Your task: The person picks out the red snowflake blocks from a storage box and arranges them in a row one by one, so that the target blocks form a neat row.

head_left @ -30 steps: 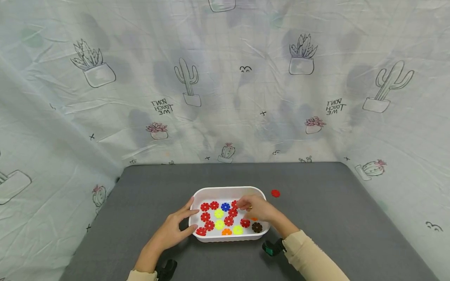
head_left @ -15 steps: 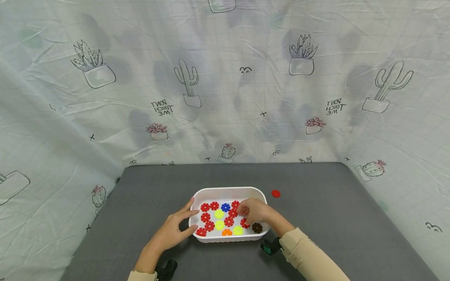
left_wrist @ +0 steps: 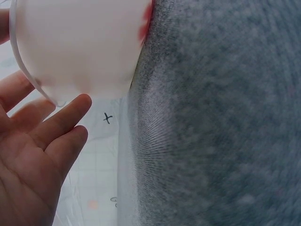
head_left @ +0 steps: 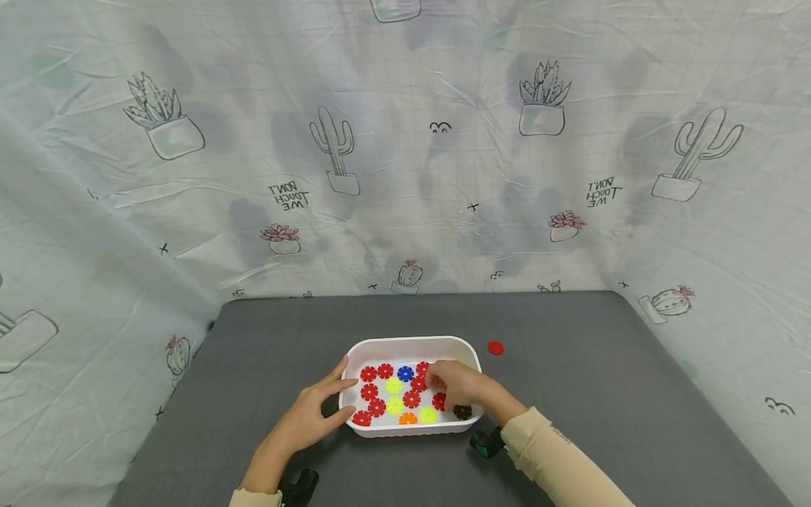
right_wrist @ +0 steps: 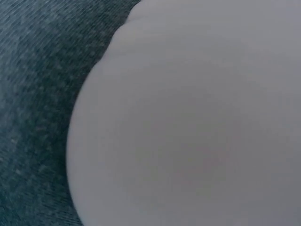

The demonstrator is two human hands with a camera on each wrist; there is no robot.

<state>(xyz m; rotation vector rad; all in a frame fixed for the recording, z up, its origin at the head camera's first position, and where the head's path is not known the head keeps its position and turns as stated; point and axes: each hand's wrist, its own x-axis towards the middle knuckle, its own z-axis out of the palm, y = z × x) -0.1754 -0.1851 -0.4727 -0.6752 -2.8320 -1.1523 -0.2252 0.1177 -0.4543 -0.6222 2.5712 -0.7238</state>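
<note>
A white plastic tray (head_left: 412,428) holds several notched plastic discs: red, yellow, blue, orange and dark brown. My left hand (head_left: 310,414) rests at the tray's left end, fingers spread, with fingertips over the rim. In the left wrist view, two fairly straight fingers (left_wrist: 66,115) lie outside the tray wall. My right hand (head_left: 459,384) reaches into the tray's right side, fingers bent down beside a red disc (head_left: 418,384). Its fingertips are hidden, so I cannot tell whether they pinch a disc. The right wrist view shows only the tray's outer wall (right_wrist: 188,117) and grey cloth.
One red disc (head_left: 496,348) lies on the grey table (head_left: 285,338), behind and right of the tray. Below each hand a black wrist device (head_left: 486,443) is visible. A white curtain (head_left: 405,176) with cactus drawings hangs behind the table and along its sides.
My right hand has shifted slightly, its fingers bending further down into the tray. It now covers the orange disc that showed beneath it. My left hand stays at the rim.
</note>
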